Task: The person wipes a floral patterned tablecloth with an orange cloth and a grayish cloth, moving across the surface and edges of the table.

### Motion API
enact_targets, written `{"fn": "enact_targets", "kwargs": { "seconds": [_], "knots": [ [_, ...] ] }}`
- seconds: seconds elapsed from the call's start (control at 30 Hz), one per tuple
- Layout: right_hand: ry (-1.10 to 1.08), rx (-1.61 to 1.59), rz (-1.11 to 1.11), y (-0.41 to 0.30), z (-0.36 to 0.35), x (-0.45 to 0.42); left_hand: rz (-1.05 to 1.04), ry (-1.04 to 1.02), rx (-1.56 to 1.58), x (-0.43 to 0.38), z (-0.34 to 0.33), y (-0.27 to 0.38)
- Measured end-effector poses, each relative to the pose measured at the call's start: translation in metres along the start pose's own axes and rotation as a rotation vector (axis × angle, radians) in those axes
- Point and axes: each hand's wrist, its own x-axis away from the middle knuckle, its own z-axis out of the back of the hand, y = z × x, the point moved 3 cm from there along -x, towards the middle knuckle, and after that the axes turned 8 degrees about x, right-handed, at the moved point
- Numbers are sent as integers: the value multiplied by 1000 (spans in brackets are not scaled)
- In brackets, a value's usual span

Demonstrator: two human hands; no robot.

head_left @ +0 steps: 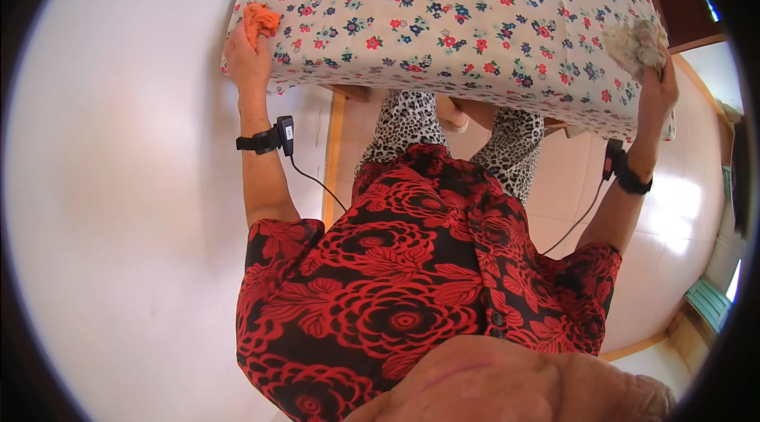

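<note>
My left hand (248, 63) grips a crumpled orange cloth (260, 21) at the left front corner of a table-like surface under a flower-printed cover (415, 12). Over at the right edge of the same cover, a bunched greyish-beige cloth (635, 45) is in my right hand (660, 83). Its fingers are partly hidden behind that cloth. Whether the greyish cloth presses on the cover or hangs just above it, I cannot tell.
A white wall (119, 155) runs close along my left side. Pale tiles make up the floor (564, 196). Black wrist straps with small devices (285, 136) sit on both forearms, their cables running towards my body. Dark wooden furniture (683, 0) stands beyond the right corner.
</note>
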Motion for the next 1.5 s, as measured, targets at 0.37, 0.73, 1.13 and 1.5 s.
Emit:
{"fn": "enact_targets", "kwargs": {
  "seconds": [0.37, 0.73, 1.13, 1.5],
  "knots": [
    [-103, 329, -109, 122, 11, -29, -563, -440, 274, 11, -17, 169],
    [-117, 201, -183, 102, 6, -33, 50, -492, -340, -113, -43, 21],
    [-182, 249, -141, 112, 1, -32, -441, -582, -57, -42, -5, 104],
    [-153, 267, -64, 119, -15, -33, -313, -778, -311, -143, -74, 81]
  ]
}}
